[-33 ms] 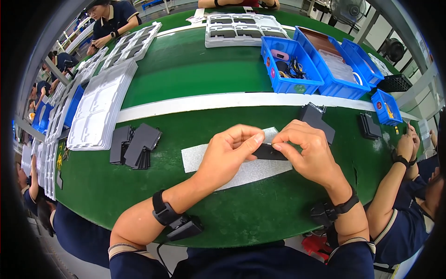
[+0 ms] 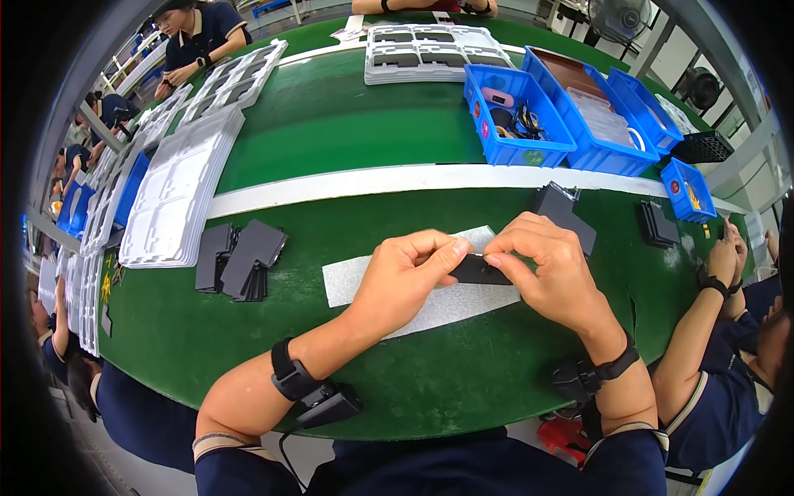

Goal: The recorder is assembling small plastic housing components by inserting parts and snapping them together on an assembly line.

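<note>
My left hand (image 2: 405,277) and my right hand (image 2: 550,273) meet over a white foam strip (image 2: 364,281) lying on the green table (image 2: 347,132). Between the fingertips of both hands I hold a small flat black part (image 2: 478,270), just above the strip. A stack of similar dark flat pieces (image 2: 241,259) lies to the left of the strip. More dark pieces (image 2: 562,211) sit just beyond my right hand. Black bands with small devices are strapped to both of my wrists.
Blue bins (image 2: 517,116) with cables and parts stand at the back right. White moulded trays (image 2: 178,194) line the left side and the far edge. A neighbour's forearms (image 2: 703,322) work at the right, and other people sit along the left and far sides.
</note>
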Tool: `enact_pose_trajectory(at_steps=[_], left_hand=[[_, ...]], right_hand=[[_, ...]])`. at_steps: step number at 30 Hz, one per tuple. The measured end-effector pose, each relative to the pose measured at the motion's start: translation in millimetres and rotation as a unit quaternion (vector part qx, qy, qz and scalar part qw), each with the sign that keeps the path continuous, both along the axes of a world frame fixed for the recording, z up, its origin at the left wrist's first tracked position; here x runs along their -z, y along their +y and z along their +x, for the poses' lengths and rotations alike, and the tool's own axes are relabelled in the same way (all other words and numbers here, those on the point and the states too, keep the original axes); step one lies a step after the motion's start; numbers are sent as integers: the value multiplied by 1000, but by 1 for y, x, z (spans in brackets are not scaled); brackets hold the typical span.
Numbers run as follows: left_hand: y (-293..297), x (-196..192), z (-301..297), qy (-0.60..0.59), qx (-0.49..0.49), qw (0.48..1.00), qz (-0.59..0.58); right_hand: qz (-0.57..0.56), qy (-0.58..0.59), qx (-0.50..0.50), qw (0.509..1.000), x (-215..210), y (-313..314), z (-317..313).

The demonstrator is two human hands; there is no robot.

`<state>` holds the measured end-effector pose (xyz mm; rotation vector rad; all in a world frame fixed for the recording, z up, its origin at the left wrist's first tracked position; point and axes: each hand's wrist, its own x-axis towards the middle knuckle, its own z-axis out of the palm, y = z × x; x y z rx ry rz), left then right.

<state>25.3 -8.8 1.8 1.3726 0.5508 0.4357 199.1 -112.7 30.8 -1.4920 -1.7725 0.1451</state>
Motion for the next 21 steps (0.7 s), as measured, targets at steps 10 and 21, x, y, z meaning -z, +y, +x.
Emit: enact_pose_trajectory(at_steps=[10,21], left_hand=[[-7,5,5,19,-44,991,124],[-2,-6,3,3,-37,996,85]], right_hand=[[96,-117,50,987,7,4,-10],[-114,281,-26,952,23,6,9]])
